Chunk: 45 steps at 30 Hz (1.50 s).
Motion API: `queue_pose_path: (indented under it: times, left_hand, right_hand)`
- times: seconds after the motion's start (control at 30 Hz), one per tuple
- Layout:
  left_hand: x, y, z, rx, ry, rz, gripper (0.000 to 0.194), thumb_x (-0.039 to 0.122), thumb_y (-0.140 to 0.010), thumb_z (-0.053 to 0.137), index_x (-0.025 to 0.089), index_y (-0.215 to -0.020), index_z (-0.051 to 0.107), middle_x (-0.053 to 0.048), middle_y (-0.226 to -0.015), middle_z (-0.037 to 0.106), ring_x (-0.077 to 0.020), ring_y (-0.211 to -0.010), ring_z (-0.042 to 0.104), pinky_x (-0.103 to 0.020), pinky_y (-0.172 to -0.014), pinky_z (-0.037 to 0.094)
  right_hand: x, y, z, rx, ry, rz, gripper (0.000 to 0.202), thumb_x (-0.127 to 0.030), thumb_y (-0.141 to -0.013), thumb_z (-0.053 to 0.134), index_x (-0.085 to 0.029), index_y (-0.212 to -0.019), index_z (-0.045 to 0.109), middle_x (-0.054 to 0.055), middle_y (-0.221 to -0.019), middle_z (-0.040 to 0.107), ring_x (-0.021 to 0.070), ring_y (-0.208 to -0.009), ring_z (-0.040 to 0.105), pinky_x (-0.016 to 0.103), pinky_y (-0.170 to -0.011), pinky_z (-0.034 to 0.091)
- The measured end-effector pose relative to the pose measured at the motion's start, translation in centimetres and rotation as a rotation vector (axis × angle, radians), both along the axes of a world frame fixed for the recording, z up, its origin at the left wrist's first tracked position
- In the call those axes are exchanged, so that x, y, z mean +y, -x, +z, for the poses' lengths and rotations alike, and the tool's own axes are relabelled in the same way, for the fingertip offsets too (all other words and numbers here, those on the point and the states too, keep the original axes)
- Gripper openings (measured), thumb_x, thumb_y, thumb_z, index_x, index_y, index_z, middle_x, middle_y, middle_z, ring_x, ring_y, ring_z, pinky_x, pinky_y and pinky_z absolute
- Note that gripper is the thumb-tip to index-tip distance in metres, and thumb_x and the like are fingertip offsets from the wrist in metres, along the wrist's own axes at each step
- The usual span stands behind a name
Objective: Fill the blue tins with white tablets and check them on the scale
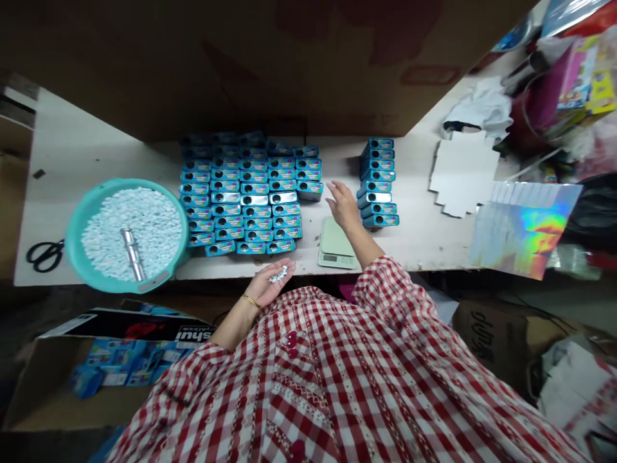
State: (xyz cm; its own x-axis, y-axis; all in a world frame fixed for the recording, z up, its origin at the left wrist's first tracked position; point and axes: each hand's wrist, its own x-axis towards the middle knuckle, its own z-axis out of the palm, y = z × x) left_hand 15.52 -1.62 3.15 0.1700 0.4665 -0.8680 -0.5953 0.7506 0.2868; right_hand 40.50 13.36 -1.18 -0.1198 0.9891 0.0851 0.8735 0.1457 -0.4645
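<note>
My left hand (272, 281) is turned palm up by the table's front edge, with a small heap of white candy-like pellets (278, 275) lying in it. My right hand (344, 204) hovers above the table with its fingers apart, holding nothing. It is between the packed rows of small blue boxes (254, 200) and a single column of similar blue boxes (380, 208). Below the right hand lies a pale green scale (338, 243). At the left stands a turquoise basin (73, 222) full of the same white pellets, with a shiny metal cylinder (132, 254) resting on them.
A large cardboard box (270, 71) stands along the back. Black-handled scissors (45, 256) lie left of the basin. White cut card (465, 173) and a holographic sheet (525, 225) lie at the right. Below the table, an open carton (58, 399) holds more blue boxes.
</note>
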Motion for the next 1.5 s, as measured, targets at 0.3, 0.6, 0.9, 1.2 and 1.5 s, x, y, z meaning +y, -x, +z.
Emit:
queue_pose_path:
  times: [0.3,0.6,0.9,1.2,1.5]
  left_hand:
    - [0.1,-1.6,-0.4,-0.031,0.031,-0.074,0.025,-0.002,-0.074,0.05,0.006,-0.093,0.065,-0.014,-0.087,0.071,-0.017,-0.084,0.068,-0.026,-0.083,0.054]
    - [-0.1,-2.3,-0.2,-0.068,0.015,-0.081,0.024,0.0,-0.075,0.05,0.005,-0.093,0.064,-0.014,-0.088,0.071,-0.0172,-0.084,0.068,-0.028,-0.085,0.053]
    - [-0.4,-3.0,0.0,-0.186,-0.051,-0.135,0.033,-0.001,-0.073,0.049,0.006,-0.102,0.063,-0.015,-0.098,0.069,-0.0197,-0.098,0.065,-0.033,-0.097,0.046]
    - [-2.1,-1.7,-0.8,-0.192,-0.123,-0.244,0.039,-0.005,-0.068,0.05,0.009,-0.101,0.066,-0.008,-0.091,0.07,-0.017,-0.092,0.065,-0.032,-0.095,0.045]
    - [-2.5,-0.9,-0.7,-0.194,-0.093,-0.228,0.061,-0.005,-0.064,0.048,0.009,-0.123,0.055,-0.011,-0.102,0.069,-0.0193,-0.099,0.063,-0.032,-0.093,0.046]
  right_hand:
    - [-9.3,-12.5,0.0,-0.435,0.02,-0.165,0.016,-0.025,-0.082,0.057,-0.022,-0.094,0.067,0.01,-0.125,0.053,0.027,-0.108,0.042,0.039,-0.082,0.037]
    - [-11.6,-8.5,2.9,-0.491,-0.068,0.005,0.02,-0.027,-0.089,0.048,-0.019,-0.094,0.065,0.01,-0.118,0.057,0.0238,-0.099,0.043,0.037,-0.084,0.032]
    - [-12.7,0.5,3.9,-0.306,0.04,0.222,0.024,-0.018,-0.09,0.044,-0.016,-0.106,0.062,0.013,-0.124,0.054,0.0251,-0.107,0.043,0.04,-0.091,0.033]
    - [-17.4,8.7,4.2,-0.02,0.366,0.59,0.021,-0.018,-0.089,0.048,-0.014,-0.106,0.06,0.011,-0.104,0.058,0.0192,-0.095,0.05,0.031,-0.079,0.046]
    - [-17.4,8.5,2.6,0.066,0.393,0.65,0.022,-0.021,-0.091,0.047,-0.013,-0.104,0.062,0.011,-0.107,0.058,0.0203,-0.1,0.05,0.03,-0.082,0.046]
